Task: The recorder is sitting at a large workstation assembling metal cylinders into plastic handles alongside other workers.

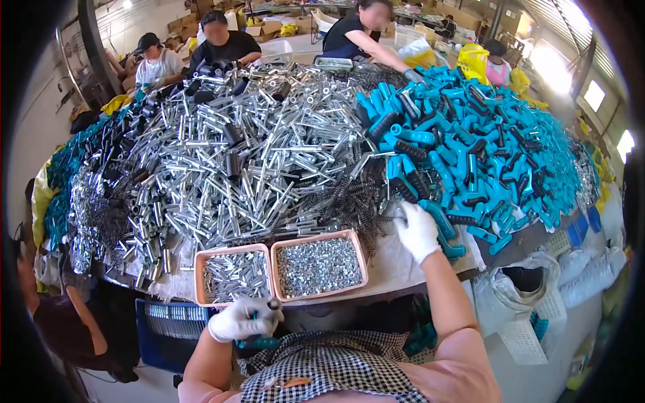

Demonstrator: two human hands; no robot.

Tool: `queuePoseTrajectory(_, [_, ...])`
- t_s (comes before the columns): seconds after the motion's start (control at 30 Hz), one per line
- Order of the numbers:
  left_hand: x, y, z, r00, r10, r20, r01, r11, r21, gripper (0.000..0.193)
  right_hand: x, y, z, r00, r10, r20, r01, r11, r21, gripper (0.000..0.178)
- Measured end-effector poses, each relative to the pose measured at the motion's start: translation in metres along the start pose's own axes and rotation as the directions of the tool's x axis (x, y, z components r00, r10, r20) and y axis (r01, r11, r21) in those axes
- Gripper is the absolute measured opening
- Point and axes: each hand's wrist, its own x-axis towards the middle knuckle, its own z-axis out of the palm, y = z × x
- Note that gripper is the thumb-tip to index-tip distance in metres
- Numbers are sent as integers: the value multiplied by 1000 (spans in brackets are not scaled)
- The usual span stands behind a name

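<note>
My left hand (243,320), in a white glove, is closed around a teal plastic handle (261,343) with a dark round tube end, held in front of the trays. My right hand (416,232), also gloved, reaches to the table between a heap of dark coil springs (346,201) and the teal handles (437,220). Its fingers are bent together at the springs' edge; what they pinch is too small to make out. One pink tray (199,285) holds small metal pins. Beside it, another pink tray (363,263) is filled with tiny shiny metal pieces.
A large heap of metal tubes (269,144) covers the table's middle, with teal handles with black grips (484,154) piled on the right. Several people work along the far side. A blue crate (168,359) is below the left edge; a white sack (517,285) hangs at right.
</note>
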Motion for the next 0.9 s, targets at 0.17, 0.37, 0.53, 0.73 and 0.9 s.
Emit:
queuePoseTrajectory(0.17, [-2, -33, 0, 966, -258, 34, 259, 964, -54, 47, 38, 52, 41, 902, -431, 1, 427, 894, -132, 23])
queuePoseTrajectory(0.37, [0, -23, 9, 982, -173, 81, 174, 985, -8, 55, 74, 39, 63, 795, -552, 251, 603, 766, -224, 25])
queuePoseTrajectory(0.53, [4, 4, 33, 995, -43, -91, 56, 988, 141, 28, 73, 35, 45, 732, -493, 470, 657, 692, -299, 12])
queuePoseTrajectory(0.73, [-10, 12, 53, 997, -16, -72, 34, 965, 259, 25, 81, 18, 43, 708, -488, 511, 664, 707, -245, 19])
queuePoseTrajectory(0.9, [-3, -5, 54, 990, 140, 22, -137, 907, 399, 30, 61, 17, 9, 855, -344, 387, 439, 878, -190, 21])
